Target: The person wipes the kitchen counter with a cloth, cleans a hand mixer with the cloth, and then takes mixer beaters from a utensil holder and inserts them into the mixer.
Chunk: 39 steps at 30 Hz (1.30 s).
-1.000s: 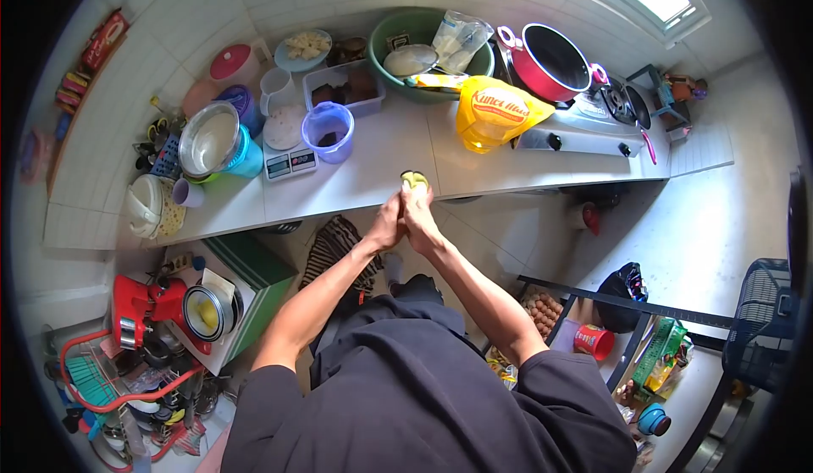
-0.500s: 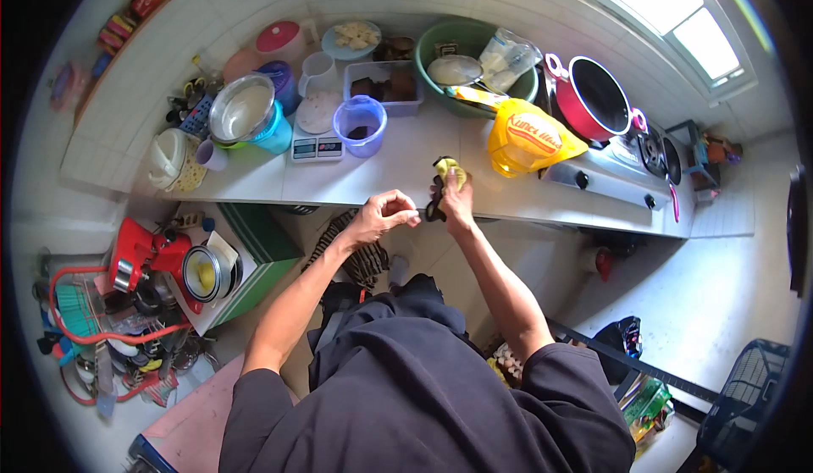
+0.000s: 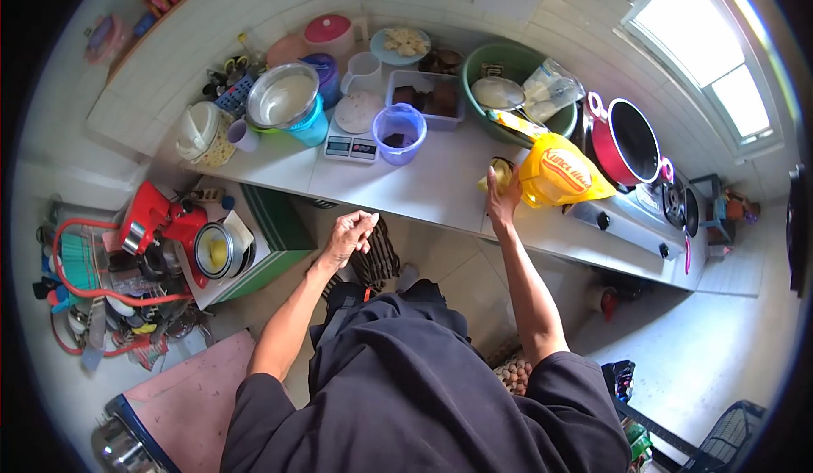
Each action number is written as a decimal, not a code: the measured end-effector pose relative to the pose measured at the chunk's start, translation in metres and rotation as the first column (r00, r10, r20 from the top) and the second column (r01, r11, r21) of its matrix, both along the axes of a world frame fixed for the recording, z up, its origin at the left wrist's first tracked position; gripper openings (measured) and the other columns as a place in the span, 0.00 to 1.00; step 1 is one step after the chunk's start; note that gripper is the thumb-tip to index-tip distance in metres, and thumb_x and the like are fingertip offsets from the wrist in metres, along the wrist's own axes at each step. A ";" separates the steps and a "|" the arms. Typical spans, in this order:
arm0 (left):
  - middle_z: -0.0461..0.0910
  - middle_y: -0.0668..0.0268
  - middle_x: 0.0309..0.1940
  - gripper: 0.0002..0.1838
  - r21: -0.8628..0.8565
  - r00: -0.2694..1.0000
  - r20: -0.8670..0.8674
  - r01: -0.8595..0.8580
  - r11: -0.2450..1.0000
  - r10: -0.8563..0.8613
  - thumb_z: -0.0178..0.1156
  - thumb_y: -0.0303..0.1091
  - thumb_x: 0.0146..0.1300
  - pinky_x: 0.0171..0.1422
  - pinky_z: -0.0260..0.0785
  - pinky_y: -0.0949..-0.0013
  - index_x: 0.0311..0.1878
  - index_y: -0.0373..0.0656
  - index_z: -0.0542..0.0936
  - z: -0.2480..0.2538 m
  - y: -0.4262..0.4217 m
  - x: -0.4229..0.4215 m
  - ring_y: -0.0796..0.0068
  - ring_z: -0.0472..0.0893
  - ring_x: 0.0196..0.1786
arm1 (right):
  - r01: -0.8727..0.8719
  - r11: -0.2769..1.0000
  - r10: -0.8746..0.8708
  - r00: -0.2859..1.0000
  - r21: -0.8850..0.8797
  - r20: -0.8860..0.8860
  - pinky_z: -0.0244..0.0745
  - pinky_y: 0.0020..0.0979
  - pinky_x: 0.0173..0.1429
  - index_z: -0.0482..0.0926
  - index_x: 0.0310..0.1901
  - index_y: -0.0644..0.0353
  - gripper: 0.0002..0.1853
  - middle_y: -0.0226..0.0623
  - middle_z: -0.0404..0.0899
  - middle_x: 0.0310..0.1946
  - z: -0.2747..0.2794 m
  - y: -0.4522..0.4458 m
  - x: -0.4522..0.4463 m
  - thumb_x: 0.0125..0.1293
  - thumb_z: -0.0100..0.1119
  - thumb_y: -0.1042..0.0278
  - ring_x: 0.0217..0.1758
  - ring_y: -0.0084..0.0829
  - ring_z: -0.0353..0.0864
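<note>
The right hand (image 3: 504,202) clamps its fingers on a yellowish bundle (image 3: 501,171) by the yellow bag (image 3: 561,170) at the table's front (image 3: 440,189), likely to contain its folds, while the left hand (image 3: 349,237), seemingly empty, curls its fingers together.

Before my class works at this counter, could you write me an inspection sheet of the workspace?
Surface: pale counter, crowded along the back.
Job's things: small yellow-and-dark item at the right hand; yellow bag beside it; purple tub next to the kitchen scale.
Clutter: green basin holding kitchenware; pink pot on the stove.
Grippers: bare hands; left hand in front of the counter edge, fingers curled, nothing seen in it; right hand at the small item, firmness of hold unclear.
Cables: nothing seen.
Surroundings: bright window beyond the stove; red mixer on a lower stand; eggs below the counter.
</note>
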<state>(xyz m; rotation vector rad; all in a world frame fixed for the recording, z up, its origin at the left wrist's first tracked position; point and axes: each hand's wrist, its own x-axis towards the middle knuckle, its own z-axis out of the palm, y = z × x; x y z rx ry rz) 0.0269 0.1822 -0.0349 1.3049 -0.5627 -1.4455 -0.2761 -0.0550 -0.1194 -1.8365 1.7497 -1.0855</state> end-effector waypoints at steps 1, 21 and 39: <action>0.71 0.77 0.22 0.14 -0.025 1.000 -0.021 -0.011 1.000 0.011 0.66 0.43 0.71 0.21 0.67 0.80 0.34 0.43 0.81 0.001 0.001 0.000 0.92 0.65 0.16 | -0.006 1.000 0.008 0.997 0.027 -0.076 0.54 0.52 0.79 0.62 0.75 0.65 0.44 0.65 0.66 0.68 0.001 0.000 0.000 0.70 0.60 0.37 0.74 0.63 0.61; 0.81 0.66 0.27 0.20 -0.043 0.962 0.094 -0.252 0.967 0.255 0.64 0.49 0.72 0.40 0.84 0.69 0.34 0.44 0.73 -0.015 0.026 0.013 0.75 0.86 0.30 | -0.134 0.972 0.122 0.990 -0.193 -0.070 0.54 0.51 0.76 0.63 0.73 0.52 0.35 0.51 0.67 0.70 0.042 0.028 0.053 0.69 0.65 0.54 0.72 0.53 0.65; 0.71 0.52 0.71 0.45 -0.185 0.962 0.268 -0.008 0.983 0.058 0.73 0.33 0.59 0.72 0.69 0.61 0.77 0.36 0.63 0.002 0.038 0.028 0.62 0.73 0.72 | -0.142 0.984 0.171 0.929 -0.111 0.328 0.71 0.30 0.67 0.67 0.72 0.62 0.30 0.39 0.82 0.54 0.060 0.054 0.036 0.70 0.62 0.75 0.59 0.29 0.80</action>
